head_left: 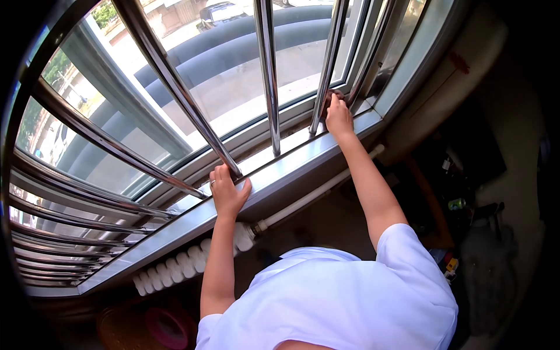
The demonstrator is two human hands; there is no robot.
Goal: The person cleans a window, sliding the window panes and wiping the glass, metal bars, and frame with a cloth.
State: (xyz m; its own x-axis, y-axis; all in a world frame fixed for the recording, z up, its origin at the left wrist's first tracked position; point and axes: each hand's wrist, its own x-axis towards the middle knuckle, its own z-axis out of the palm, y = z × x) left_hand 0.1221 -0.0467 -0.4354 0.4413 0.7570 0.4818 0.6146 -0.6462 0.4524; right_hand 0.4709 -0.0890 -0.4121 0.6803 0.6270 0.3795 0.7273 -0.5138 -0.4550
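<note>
My right hand point(339, 118) reaches to the far right end of the window sill point(303, 153). Its fingers close on a dark brown cloth point(327, 104), mostly hidden by the hand, right beside the foot of a shiny metal bar point(331, 64). Whether the cloth presses on the bar or on the window frame I cannot tell. My left hand point(229, 191) rests on the sill's metal ledge, thumb apart and fingers bent over it, close to the foot of another metal bar point(192, 111). Nothing shows in that hand.
Several more bars point(105, 143) curve away on the left, in front of the window glass point(227, 87). Below the ledge are a white radiator point(178, 265) and a white pipe point(309, 198). A pink round object point(166, 328) lies low down in shadow.
</note>
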